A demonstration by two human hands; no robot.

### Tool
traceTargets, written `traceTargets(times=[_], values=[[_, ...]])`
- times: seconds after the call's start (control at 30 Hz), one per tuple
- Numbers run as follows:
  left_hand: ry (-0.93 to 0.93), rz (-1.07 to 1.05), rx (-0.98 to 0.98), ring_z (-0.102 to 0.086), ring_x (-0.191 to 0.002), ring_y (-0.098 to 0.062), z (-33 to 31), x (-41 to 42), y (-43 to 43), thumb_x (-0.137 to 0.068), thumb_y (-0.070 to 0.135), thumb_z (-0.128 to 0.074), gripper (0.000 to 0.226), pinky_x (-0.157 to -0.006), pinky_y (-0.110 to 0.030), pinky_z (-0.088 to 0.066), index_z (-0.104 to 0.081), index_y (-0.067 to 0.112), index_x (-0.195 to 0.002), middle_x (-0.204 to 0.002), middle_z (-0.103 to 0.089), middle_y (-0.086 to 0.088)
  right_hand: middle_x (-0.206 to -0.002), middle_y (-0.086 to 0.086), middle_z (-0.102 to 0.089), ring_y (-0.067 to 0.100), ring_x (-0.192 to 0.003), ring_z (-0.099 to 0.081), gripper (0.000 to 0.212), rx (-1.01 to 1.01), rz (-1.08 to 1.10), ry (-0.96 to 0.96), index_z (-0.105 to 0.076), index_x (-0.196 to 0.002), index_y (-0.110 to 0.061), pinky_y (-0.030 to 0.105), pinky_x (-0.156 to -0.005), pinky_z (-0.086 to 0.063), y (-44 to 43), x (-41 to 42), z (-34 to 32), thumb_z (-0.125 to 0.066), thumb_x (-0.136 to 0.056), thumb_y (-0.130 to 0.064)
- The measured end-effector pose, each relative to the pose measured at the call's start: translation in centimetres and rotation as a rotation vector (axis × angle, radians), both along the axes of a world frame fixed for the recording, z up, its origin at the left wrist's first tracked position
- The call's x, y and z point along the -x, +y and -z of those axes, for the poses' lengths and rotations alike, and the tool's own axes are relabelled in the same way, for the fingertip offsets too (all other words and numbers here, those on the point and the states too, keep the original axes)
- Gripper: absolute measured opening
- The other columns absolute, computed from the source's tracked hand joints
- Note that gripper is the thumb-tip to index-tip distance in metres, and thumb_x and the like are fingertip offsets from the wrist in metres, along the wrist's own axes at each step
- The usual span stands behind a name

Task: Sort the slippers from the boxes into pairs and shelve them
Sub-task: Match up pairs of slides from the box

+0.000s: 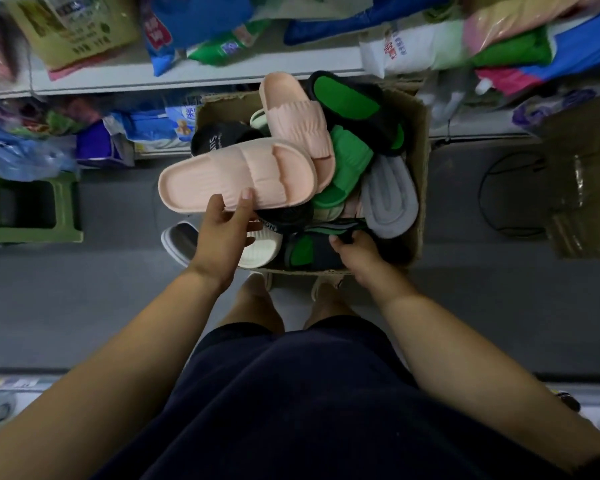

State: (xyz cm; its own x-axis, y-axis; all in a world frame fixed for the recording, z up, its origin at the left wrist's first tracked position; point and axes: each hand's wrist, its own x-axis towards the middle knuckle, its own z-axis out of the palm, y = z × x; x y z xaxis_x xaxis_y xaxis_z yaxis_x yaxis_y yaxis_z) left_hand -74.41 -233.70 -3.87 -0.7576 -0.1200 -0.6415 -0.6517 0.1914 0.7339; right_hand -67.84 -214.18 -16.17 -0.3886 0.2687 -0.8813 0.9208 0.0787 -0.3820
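Left hand [222,233] pinches a pink slipper [236,174] by its rim, second pink slipper [298,112] atop the cardboard box [420,133], right hand [357,252] gripping a black-and-green slipper [309,252] at the near edge, floor [118,289] open either side.

The person wears loose dark navy fabric shorts [309,393] down to the knees and pale off-white footwear [265,279] on both feet, with arms bare all the way to the left hand [222,237] and right hand [357,254].

Frame centre: left hand [222,233] grips pink slipper [236,174] over cardboard box [420,140]; right hand [357,251] grips black-green slipper [312,252] at box's lower edge.
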Motion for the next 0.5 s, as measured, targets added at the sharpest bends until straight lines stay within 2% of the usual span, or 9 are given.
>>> traceTargets(times=[0.07,0.13,0.23,0.3,0.37,0.4,0.43,0.47,0.5], values=[[-0.002,0.025,-0.020,-0.070,-0.089,-0.018,-0.2,0.0,0.0,-0.102,0.041,-0.057,0.024,-0.081,-0.042,-0.057,-0.050,0.019,-0.107,-0.101,-0.070,-0.005,-0.152,0.010,-0.044,0.029,-0.137,-0.045,0.071,0.042,0.020,0.028,-0.035,-0.153,-0.006,0.033,-0.109,-0.039,0.6,-0.9,-2.1,-0.064,-0.096,-0.038],[-0.008,0.036,-0.040,-0.068,-0.088,-0.020,-0.6,0.1,0.1,-0.101,0.042,-0.058,0.034,-0.082,-0.044,-0.056,-0.048,0.015,-0.117,-0.100,-0.068,-0.007,-0.145,0.004,-0.051,0.021,-0.126,-0.053,0.057,0.089,0.050,0.086,-0.045,-0.145,-0.008,0.035,-0.106,-0.044,1.3,-2.0,-4.6,-0.063,-0.097,-0.034],[-0.028,0.057,-0.045,-0.065,-0.088,-0.020,-1.3,0.2,0.0,-0.101,0.044,-0.058,0.049,-0.082,-0.042,-0.054,-0.042,0.011,-0.134,-0.102,-0.066,-0.008,-0.114,-0.005,-0.067,0.004,-0.095,-0.061,0.008,0.165,0.131,0.159,-0.062,-0.107,-0.023,0.024,-0.086,-0.048,2.1,-3.7,-8.3,-0.060,-0.100,-0.026],[-0.048,0.066,-0.059,-0.064,-0.089,-0.021,-1.5,0.3,-0.1,-0.101,0.044,-0.057,0.044,-0.081,-0.039,-0.052,-0.044,0.015,-0.131,-0.107,-0.066,-0.008,-0.094,-0.012,-0.065,0.000,-0.084,-0.060,0.014,0.194,0.192,0.200,-0.058,-0.089,-0.029,0.020,-0.076,-0.048,2.4,-4.2,-10.4,-0.060,-0.100,-0.020],[-0.062,0.079,-0.070,-0.064,-0.090,-0.023,-1.9,0.2,-0.2,-0.101,0.042,-0.058,0.035,-0.080,-0.040,-0.052,-0.044,0.022,-0.126,-0.112,-0.065,-0.009,-0.099,-0.003,-0.070,0.010,-0.090,-0.067,0.005,0.200,0.244,0.242,-0.065,-0.095,-0.024,0.028,-0.085,-0.054,2.8,-4.4,-11.9,-0.063,-0.098,-0.021],[-0.067,0.084,-0.067,-0.064,-0.088,-0.023,-2.1,0.1,-0.2,-0.101,0.040,-0.059,0.033,-0.080,-0.039,-0.052,-0.042,0.026,-0.126,-0.113,-0.065,-0.010,-0.109,0.003,-0.072,0.017,-0.099,-0.069,0.014,0.206,0.259,0.259,-0.068,-0.107,-0.017,0.035,-0.094,-0.055,3.1,-4.4,-12.2,-0.066,-0.096,-0.025],[-0.073,0.086,-0.052,-0.065,-0.087,-0.023,-2.3,0.0,-0.1,-0.100,0.039,-0.060,0.037,-0.079,-0.039,-0.053,-0.039,0.028,-0.128,-0.114,-0.064,-0.010,-0.118,0.006,-0.071,0.021,-0.109,-0.068,0.032,0.205,0.280,0.274,-0.066,-0.120,-0.011,0.040,-0.101,-0.052,3.2,-4.2,-12.9,-0.069,-0.094,-0.029],[-0.067,0.079,-0.025,-0.065,-0.087,-0.023,-2.6,-0.2,0.0,-0.099,0.039,-0.063,0.045,-0.078,-0.038,-0.055,-0.035,0.028,-0.133,-0.115,-0.063,-0.011,-0.125,0.007,-0.068,0.022,-0.115,-0.065,0.044,0.217,0.314,0.295,-0.062,-0.129,-0.008,0.041,-0.104,-0.050,3.4,-4.0,-13.4,-0.069,-0.093,-0.031],[-0.042,0.047,0.023,-0.064,-0.090,-0.024,-2.9,-0.3,0.1,-0.097,0.039,-0.066,0.054,-0.079,-0.039,-0.056,-0.032,0.026,-0.137,-0.117,-0.062,-0.012,-0.128,0.008,-0.067,0.022,-0.119,-0.064,0.047,0.228,0.340,0.319,-0.058,-0.134,-0.006,0.040,-0.105,-0.050,3.7,-3.7,-14.1,-0.068,-0.094,-0.028]])
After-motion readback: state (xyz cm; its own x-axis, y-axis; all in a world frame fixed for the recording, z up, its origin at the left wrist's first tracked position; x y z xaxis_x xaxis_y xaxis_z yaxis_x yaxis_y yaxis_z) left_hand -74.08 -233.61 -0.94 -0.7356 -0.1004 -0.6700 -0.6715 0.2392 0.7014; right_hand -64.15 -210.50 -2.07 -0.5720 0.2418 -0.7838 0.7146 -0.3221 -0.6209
